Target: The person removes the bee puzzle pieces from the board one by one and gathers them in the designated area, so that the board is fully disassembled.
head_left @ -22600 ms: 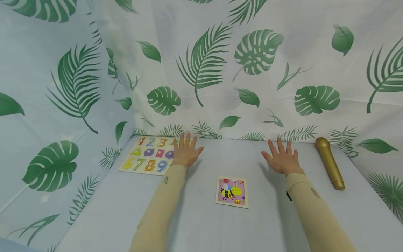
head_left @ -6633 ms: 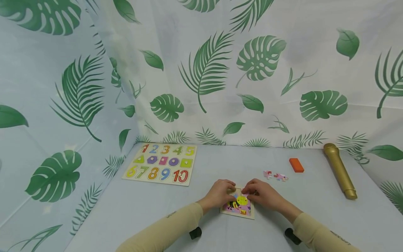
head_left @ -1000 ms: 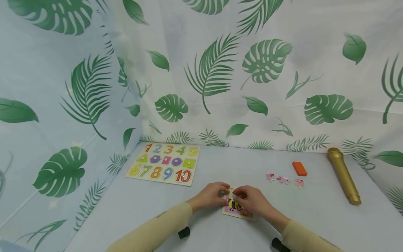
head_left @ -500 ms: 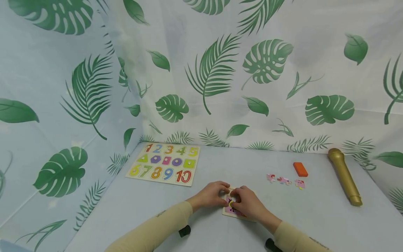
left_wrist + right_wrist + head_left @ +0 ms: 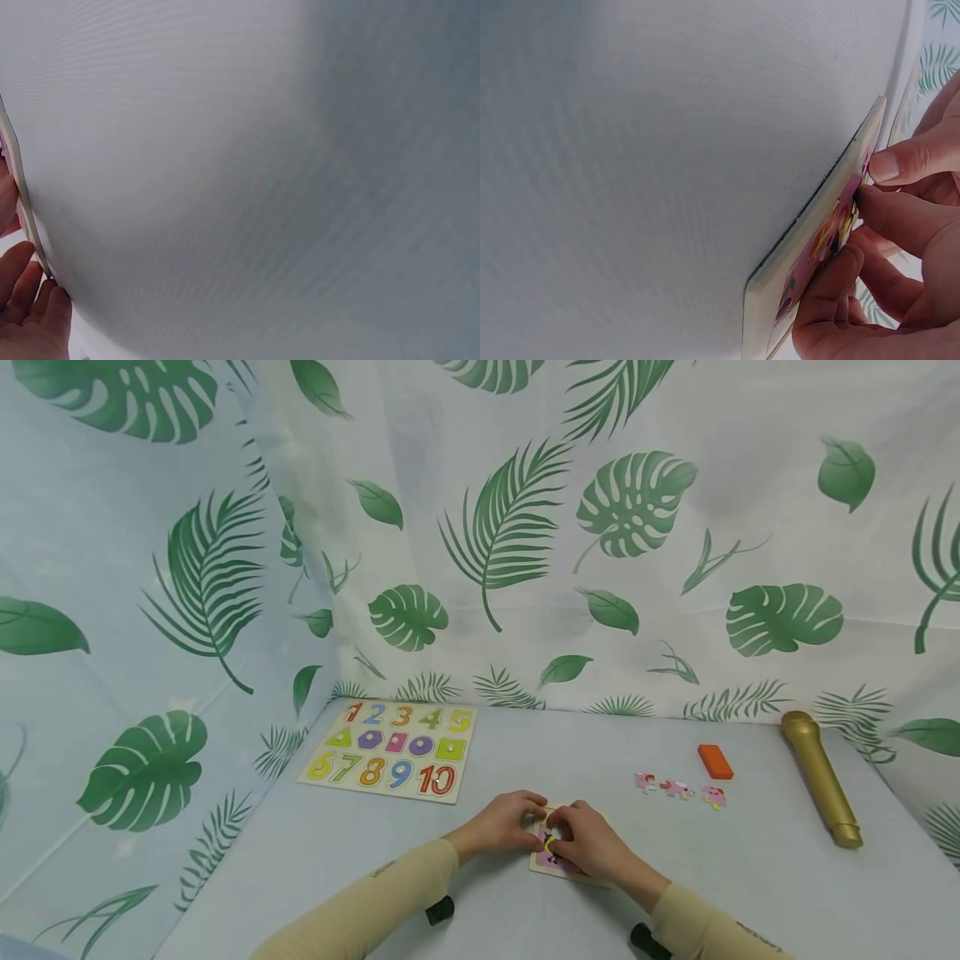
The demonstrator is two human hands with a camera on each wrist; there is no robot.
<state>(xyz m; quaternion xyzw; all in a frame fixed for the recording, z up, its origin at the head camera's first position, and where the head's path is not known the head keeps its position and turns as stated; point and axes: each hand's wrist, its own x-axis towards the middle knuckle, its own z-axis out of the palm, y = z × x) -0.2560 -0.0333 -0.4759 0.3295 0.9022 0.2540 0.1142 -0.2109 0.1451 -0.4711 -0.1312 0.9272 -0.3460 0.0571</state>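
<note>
A small square wooden jigsaw board with a pink bee picture lies on the table in front of me. My left hand grips its left side, fingertips at the far edge and thumb near the picture. My right hand bends over the board, thumb and forefinger pinching at a puzzle piece by the black-and-yellow bee body. Much of the picture is hidden under that hand. In the left wrist view the board's pale edge shows at the far left, with fingers against it.
Three loose pink jigsaw pieces lie in a row right of the board. Behind them sit an orange block and a gold microphone. A wooden number puzzle lies at the back left. Leaf-print cloth walls the back and left.
Over the last second my right hand shifts slightly left on the board; my left stays put. Since 6.6 s ago a third loose piece has joined the row. Early on, the picture was whole and both hands lay flat.
</note>
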